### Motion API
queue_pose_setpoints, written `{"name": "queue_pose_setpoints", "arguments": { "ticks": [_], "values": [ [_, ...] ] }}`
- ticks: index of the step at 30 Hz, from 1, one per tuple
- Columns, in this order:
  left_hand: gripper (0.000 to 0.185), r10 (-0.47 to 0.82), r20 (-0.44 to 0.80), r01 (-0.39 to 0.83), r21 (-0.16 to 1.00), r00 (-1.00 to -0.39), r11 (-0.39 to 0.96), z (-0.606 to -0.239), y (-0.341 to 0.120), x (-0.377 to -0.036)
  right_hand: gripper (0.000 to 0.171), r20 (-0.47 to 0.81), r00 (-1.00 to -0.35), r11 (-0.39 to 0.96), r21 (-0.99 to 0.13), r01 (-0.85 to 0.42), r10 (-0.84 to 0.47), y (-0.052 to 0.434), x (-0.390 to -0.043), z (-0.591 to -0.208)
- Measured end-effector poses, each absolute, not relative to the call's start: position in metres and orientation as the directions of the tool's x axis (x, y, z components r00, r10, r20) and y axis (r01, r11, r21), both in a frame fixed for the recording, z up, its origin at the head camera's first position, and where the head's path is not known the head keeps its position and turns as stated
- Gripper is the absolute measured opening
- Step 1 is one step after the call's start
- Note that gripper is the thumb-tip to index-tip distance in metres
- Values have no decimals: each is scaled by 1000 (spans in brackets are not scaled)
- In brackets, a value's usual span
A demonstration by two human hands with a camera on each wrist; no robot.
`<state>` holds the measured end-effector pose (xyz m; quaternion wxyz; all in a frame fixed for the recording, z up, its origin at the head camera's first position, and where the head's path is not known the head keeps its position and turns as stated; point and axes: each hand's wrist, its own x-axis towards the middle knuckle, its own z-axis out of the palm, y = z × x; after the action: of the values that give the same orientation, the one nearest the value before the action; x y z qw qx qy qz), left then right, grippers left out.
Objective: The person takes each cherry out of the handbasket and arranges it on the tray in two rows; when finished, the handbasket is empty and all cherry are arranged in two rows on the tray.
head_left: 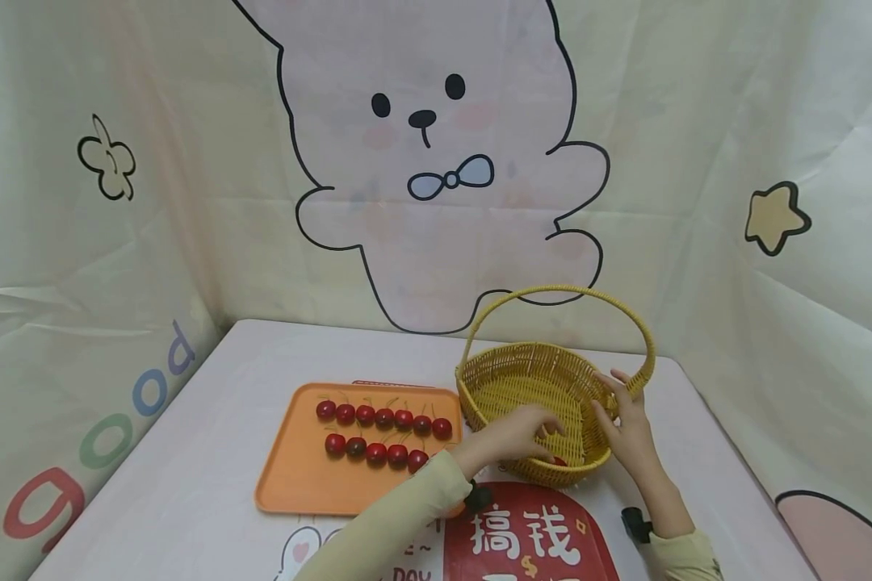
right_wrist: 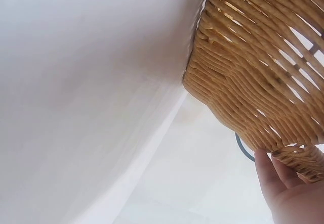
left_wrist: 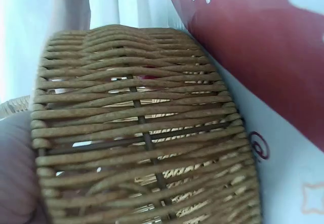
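Note:
A yellow woven basket with a tall arched handle stands on the table. My left hand reaches over its near-left rim, fingers loosely bent above the inside, with nothing visible in them. Below those fingers a red cherry lies against the near inner wall. At the basket's right side, my right hand grips the rim by the foot of the handle; its fingertips touch the weave in the right wrist view. The left wrist view is mostly filled by the basket's woven wall.
Left of the basket lies an orange tray with two rows of stemmed cherries. The left forearm crosses the tray's near right corner. A red printed patch marks the white table in front, and a patterned curtain hangs behind.

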<state>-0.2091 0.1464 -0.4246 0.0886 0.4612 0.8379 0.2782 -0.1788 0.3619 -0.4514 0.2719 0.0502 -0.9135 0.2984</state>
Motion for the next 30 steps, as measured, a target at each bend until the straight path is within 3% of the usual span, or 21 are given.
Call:
{"name": "queue_pose_setpoints", "arguments": {
  "ticks": [16,24,30],
  "values": [
    [27,855,-101,712,509,-508,483,-429,168,-221,50,541,-839,812,-516,-274,61,361,-180,-451],
    [24,893,-125,782,443,-431,439,-430,175,-222,49,542,-838,810,-517,-276,60,362,-181,-451],
    [22,875,-115,771,430,-470,471,-431,176,-221,49,547,-835,808,-517,-282,59,362,-180,-450]
  ]
}}
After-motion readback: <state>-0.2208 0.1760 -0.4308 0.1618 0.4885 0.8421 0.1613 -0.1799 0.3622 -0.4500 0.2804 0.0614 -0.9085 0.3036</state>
